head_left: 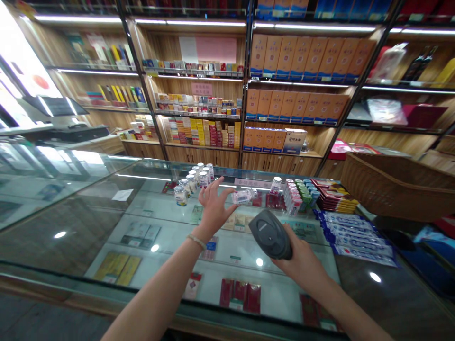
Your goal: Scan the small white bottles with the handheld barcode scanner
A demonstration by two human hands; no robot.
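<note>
"Small bottle (243,196): position?"

"Above the glass worktop (142,215), to the left of the scanner (270,234) and a little beyond it. Bottle lies roughly level, cap end pointing away from the left hand (214,204)."

"State of the left fingers?"

"Thumb and forefinger pinch the bottle's near end; the others are raised and spread."

"Right hand (302,255)?"

"Fingers wrapped around the scanner's handle; fingertips mostly hidden."

"Surroundings, referenced to the scanner?"

"Beyond it: one upright bottle (275,185). Beyond and left: a cluster of upright bottles (194,182). Beyond and right: rows of coloured packs (300,195), then stacked red-and-yellow packs (334,196). Right: blue-and-white packets (359,237), laid flat. Farther right: a brown basket (391,184). Label text too small to read."
</note>
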